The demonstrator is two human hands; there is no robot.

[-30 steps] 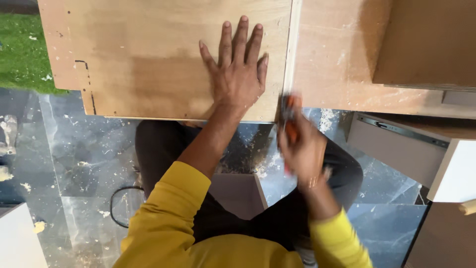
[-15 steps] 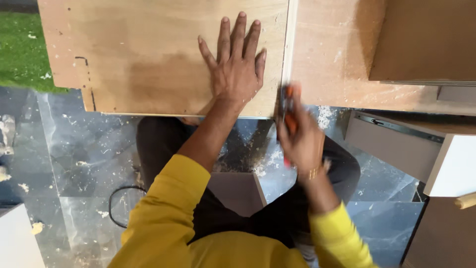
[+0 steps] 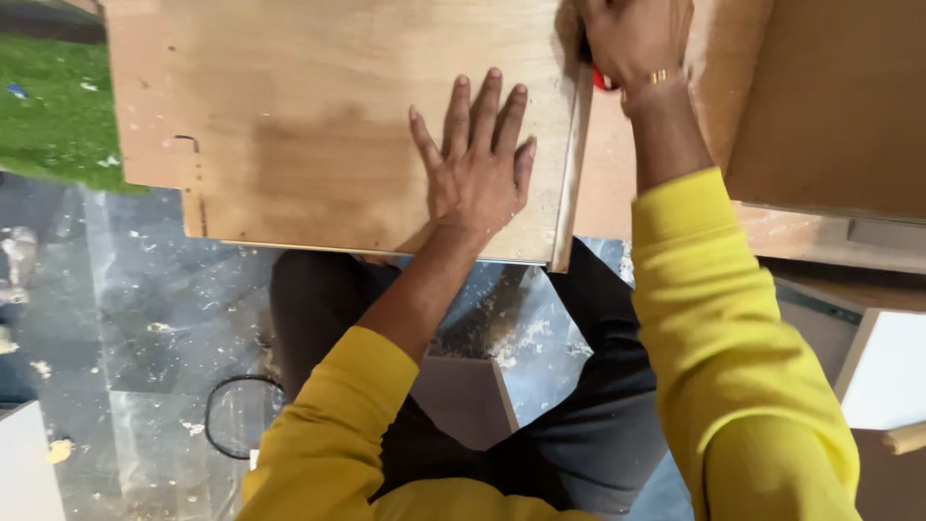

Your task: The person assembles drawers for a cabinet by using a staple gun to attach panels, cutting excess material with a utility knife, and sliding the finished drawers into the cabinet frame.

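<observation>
On the flat brown plywood panel [image 3: 318, 125], which lies across the person's lap above the dusty grey stone floor [image 3: 125, 318], the left hand [image 3: 477, 169] rests palm down, fingers spread. At the panel's right edge, near its far corner, the right hand [image 3: 632, 39] is curled around a small red-handled tool [image 3: 602, 81], mostly hidden in the fist. Yellow sleeves [image 3: 714, 328] cover both arms.

A dark, glossy floor [image 3: 145, 318] (dusted with pale sawdust) spreads below both hands; a black cable loop [image 3: 236, 415] lies on it, below the left hand [image 3: 475, 174].
</observation>
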